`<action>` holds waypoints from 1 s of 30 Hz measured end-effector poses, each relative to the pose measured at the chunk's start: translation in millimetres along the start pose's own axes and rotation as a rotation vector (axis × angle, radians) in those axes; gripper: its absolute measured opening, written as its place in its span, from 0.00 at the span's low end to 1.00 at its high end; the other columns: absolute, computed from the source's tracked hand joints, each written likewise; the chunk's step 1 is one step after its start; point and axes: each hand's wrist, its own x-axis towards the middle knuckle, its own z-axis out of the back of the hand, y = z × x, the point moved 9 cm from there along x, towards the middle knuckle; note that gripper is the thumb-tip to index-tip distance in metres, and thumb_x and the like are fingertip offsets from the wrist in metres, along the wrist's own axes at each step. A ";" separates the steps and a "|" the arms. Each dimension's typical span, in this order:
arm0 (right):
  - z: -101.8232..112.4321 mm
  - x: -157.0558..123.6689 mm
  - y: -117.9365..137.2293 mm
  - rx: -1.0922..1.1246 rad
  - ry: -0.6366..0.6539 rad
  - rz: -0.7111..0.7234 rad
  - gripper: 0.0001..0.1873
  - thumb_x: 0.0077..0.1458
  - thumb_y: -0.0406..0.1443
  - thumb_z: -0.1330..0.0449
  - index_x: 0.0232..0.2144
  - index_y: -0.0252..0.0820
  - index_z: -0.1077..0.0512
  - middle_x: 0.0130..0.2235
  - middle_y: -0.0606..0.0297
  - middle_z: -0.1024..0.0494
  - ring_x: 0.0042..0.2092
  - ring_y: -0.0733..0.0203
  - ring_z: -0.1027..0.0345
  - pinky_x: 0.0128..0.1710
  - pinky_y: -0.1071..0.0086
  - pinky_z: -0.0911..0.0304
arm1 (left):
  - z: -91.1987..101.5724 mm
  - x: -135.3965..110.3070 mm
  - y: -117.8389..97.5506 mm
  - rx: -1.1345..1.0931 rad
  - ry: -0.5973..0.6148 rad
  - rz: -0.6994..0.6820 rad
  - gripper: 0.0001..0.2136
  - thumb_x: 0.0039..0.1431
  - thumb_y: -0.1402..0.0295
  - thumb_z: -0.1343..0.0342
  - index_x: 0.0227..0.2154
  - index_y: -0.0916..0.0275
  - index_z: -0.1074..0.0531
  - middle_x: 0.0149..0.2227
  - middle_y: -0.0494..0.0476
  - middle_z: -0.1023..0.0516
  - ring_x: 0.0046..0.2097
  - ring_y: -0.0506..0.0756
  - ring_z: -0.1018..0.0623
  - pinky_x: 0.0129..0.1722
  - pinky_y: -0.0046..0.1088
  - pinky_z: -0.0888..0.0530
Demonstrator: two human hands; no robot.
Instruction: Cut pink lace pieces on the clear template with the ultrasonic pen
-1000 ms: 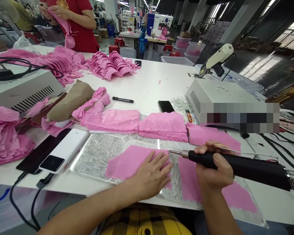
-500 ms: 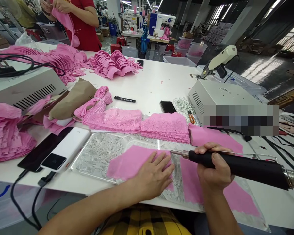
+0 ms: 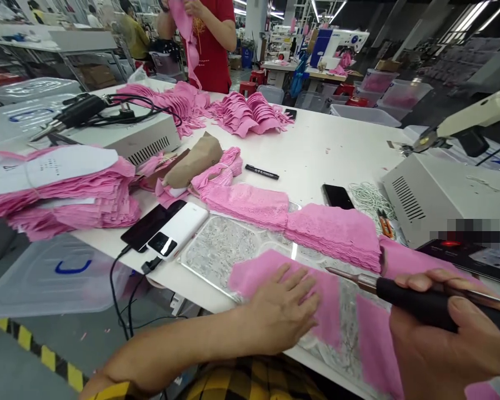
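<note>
My left hand [image 3: 285,311] lies flat with spread fingers on a pink fabric piece [image 3: 250,275], which rests on a grey-marbled board [image 3: 225,241]. My right hand [image 3: 445,333] is wrapped round the black handle of a tool like a soldering iron or hot knife [image 3: 416,294]. Its thin metal tip points left, close to the fabric's upper right edge; whether it touches I cannot tell. Another pink fabric piece [image 3: 377,339] lies on the board beside my right hand. Behind the board sit two neat stacks of pink lace pieces, a left stack [image 3: 250,203] and a right stack [image 3: 333,230].
A white power bank [image 3: 185,228] and a phone [image 3: 154,222] lie left of the board. Tied pink bundles [image 3: 79,183] stand further left. Beyond are a marker [image 3: 261,171], another phone [image 3: 337,196], orange snips [image 3: 385,223] and a grey box [image 3: 454,194]. Across the table stands a person in red [image 3: 214,50].
My view has swung to the left, so things appear further right. My left hand stays flat on the pink fabric, and the tool's tip remains near its upper right edge.
</note>
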 end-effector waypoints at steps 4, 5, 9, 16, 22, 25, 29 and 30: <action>-45.8 -18.5 -10.9 0.055 0.182 -0.047 0.09 0.31 0.34 0.44 0.24 0.42 0.33 0.28 0.69 0.32 0.24 0.66 0.39 0.25 0.65 0.37 | 25.0 -43.7 38.3 0.026 -0.081 0.169 0.14 0.68 0.65 0.51 0.51 0.65 0.28 0.55 0.61 0.24 0.60 0.61 0.29 0.62 0.46 0.33; -57.1 -24.2 -14.2 0.068 0.230 -0.050 0.09 0.33 0.34 0.43 0.25 0.42 0.33 0.29 0.69 0.31 0.25 0.66 0.38 0.26 0.65 0.36 | 29.0 -53.8 45.5 0.036 -0.082 0.188 0.14 0.68 0.66 0.51 0.51 0.65 0.28 0.55 0.61 0.24 0.61 0.61 0.29 0.62 0.47 0.34; -89.2 -43.1 -29.3 0.077 0.349 -0.066 0.09 0.38 0.35 0.40 0.28 0.42 0.32 0.31 0.69 0.31 0.26 0.67 0.37 0.29 0.65 0.34 | 41.0 -82.5 62.0 0.061 -0.085 0.208 0.13 0.67 0.69 0.50 0.51 0.64 0.28 0.55 0.62 0.25 0.63 0.62 0.31 0.63 0.48 0.35; -107.1 -54.0 -43.3 0.065 0.425 -0.078 0.09 0.41 0.36 0.39 0.28 0.42 0.32 0.32 0.69 0.31 0.27 0.67 0.36 0.30 0.65 0.33 | 43.9 -96.7 65.7 0.020 -0.116 0.203 0.13 0.66 0.69 0.48 0.51 0.64 0.27 0.55 0.61 0.24 0.64 0.61 0.33 0.63 0.46 0.34; -105.8 -53.4 -43.4 0.058 0.410 -0.090 0.09 0.40 0.35 0.39 0.28 0.42 0.33 0.32 0.69 0.32 0.27 0.67 0.37 0.30 0.65 0.34 | 44.6 -96.5 66.8 -0.003 -0.131 0.212 0.13 0.68 0.68 0.50 0.50 0.64 0.27 0.53 0.60 0.23 0.62 0.62 0.30 0.62 0.47 0.32; -105.2 -52.4 -42.4 0.063 0.401 -0.087 0.10 0.37 0.34 0.40 0.27 0.42 0.34 0.31 0.69 0.31 0.26 0.67 0.37 0.28 0.66 0.35 | 43.0 -95.4 66.1 0.011 -0.116 0.215 0.13 0.67 0.68 0.49 0.50 0.64 0.27 0.54 0.61 0.24 0.62 0.63 0.31 0.63 0.47 0.34; -104.3 -51.0 -43.8 0.054 0.378 -0.100 0.09 0.36 0.35 0.40 0.26 0.43 0.33 0.30 0.70 0.31 0.26 0.67 0.38 0.27 0.67 0.36 | 35.4 -86.7 62.3 0.024 -0.072 0.196 0.17 0.67 0.60 0.48 0.54 0.62 0.29 0.58 0.62 0.27 0.64 0.65 0.34 0.64 0.52 0.39; -104.3 -50.7 -44.0 0.054 0.375 -0.102 0.09 0.36 0.35 0.40 0.26 0.43 0.33 0.30 0.70 0.31 0.26 0.67 0.38 0.27 0.67 0.36 | 32.3 -83.6 61.2 0.022 -0.056 0.185 0.19 0.67 0.58 0.48 0.55 0.61 0.30 0.59 0.61 0.28 0.64 0.65 0.35 0.65 0.54 0.41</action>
